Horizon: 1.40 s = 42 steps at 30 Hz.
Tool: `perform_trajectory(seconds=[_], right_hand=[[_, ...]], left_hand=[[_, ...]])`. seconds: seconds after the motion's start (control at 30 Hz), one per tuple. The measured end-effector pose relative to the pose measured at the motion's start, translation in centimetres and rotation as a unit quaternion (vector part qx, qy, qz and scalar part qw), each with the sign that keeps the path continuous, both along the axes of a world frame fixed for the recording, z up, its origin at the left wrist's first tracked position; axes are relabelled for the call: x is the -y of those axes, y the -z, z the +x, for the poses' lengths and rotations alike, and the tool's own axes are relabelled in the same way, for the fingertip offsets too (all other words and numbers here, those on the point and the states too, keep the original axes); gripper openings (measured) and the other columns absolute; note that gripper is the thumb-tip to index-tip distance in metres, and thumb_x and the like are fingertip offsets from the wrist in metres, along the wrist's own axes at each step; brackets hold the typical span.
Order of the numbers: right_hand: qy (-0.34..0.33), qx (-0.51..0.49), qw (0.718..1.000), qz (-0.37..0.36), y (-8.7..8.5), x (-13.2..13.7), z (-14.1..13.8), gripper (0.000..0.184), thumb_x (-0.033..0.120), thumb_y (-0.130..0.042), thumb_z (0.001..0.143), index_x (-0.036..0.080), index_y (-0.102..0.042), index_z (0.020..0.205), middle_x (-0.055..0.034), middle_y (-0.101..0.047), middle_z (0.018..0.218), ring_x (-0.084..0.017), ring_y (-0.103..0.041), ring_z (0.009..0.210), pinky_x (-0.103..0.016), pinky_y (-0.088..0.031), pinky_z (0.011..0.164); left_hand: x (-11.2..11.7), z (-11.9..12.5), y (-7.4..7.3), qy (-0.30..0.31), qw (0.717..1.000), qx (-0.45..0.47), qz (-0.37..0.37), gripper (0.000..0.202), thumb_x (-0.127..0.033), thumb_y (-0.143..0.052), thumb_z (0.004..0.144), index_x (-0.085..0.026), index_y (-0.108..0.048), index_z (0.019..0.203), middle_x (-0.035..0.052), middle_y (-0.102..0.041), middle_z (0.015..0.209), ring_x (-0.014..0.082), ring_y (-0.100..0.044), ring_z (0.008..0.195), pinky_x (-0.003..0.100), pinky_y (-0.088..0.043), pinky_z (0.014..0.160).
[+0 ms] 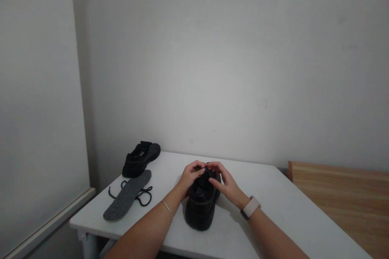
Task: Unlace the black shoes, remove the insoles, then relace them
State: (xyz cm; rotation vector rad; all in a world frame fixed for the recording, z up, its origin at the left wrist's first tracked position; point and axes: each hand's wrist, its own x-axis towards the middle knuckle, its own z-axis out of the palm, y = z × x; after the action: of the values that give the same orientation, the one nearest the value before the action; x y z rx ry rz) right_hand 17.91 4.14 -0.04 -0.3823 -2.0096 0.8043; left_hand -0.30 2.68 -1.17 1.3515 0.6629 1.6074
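A black shoe (199,214) rests on the white table with its heel toward me. My left hand (192,174) is at the lacing area from the left, thumb and fingers pinched together on a dark shoelace (208,173). From the other side my right hand (223,182) curls over the same spot, its fingertips meeting the left ones at the lace and its thumb against the shoe's tongue. The dark lace blends into the shoe, so its exact path is hard to make out. The shoe's toe is largely hidden behind my hands.
On the table's (261,210) left side lies a grey insole (127,197) over a loose black shoelace (146,202). Behind it, a second black shoe (141,158) stands at the left edge. The wall borders the back; a wooden panel (340,194) stands right.
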Motion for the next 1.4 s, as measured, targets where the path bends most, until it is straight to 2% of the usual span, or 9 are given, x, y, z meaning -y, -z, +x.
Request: perform_trajectory(seconds=[0.23,0.5,0.77,1.0,1.4], right_hand=[[0.036,-0.019,0.999,0.016,0.4,-0.1,-0.6,0.031,0.029,-0.063,0.084,0.022,-0.05,0.111,-0.0055,-0.056,0.107,-0.022,-0.052,0.099,-0.037,-0.04,0.089],[0.073,-0.009,0.997,0.032,-0.1,0.6,-0.9,0.031,0.021,-0.066,0.078,0.022,-0.05,0.105,-0.004,-0.055,0.102,-0.022,-0.052,0.096,-0.036,-0.041,0.087],[0.095,-0.036,0.992,0.069,-0.3,0.8,-0.5,0.01,0.026,-0.053,0.092,0.021,-0.059,0.099,-0.005,-0.061,0.095,-0.02,-0.057,0.088,-0.033,-0.045,0.078],[0.125,-0.069,0.989,0.045,-0.3,0.3,-0.5,0.018,0.034,-0.054,0.094,0.019,-0.064,0.09,-0.0053,-0.065,0.087,-0.02,-0.06,0.082,-0.031,-0.047,0.072],[0.155,-0.104,0.982,0.025,-0.2,0.3,-0.6,0.02,0.038,-0.055,0.093,0.021,-0.063,0.084,-0.0043,-0.064,0.08,-0.02,-0.058,0.076,-0.031,-0.045,0.067]], left_hand=[[0.3,0.4,-0.1,-0.017,1.0,0.0,0.02,0.024,-0.035,-0.083,0.067,-0.017,-0.068,0.075,0.0034,-0.07,0.087,0.0207,-0.063,0.087,0.032,-0.045,0.084],[0.1,0.4,0.3,-0.024,1.0,-0.007,0.01,0.024,-0.033,-0.085,0.064,-0.018,-0.07,0.076,0.0038,-0.07,0.088,0.0209,-0.062,0.089,0.032,-0.044,0.087],[0.4,0.5,-0.2,-0.016,1.0,-0.017,0.012,0.025,-0.035,-0.084,0.064,-0.018,-0.071,0.076,0.0044,-0.071,0.088,0.022,-0.062,0.089,0.033,-0.044,0.087],[0.4,0.5,-0.1,-0.015,1.0,-0.011,-0.005,0.027,-0.036,-0.086,0.06,-0.018,-0.071,0.074,0.0051,-0.071,0.093,0.0228,-0.062,0.092,0.033,-0.044,0.088],[0.7,0.5,-0.6,-0.031,0.998,-0.046,0.009,0.026,-0.037,-0.084,0.062,-0.018,-0.07,0.072,0.0062,-0.071,0.091,0.0248,-0.062,0.094,0.034,-0.043,0.088]])
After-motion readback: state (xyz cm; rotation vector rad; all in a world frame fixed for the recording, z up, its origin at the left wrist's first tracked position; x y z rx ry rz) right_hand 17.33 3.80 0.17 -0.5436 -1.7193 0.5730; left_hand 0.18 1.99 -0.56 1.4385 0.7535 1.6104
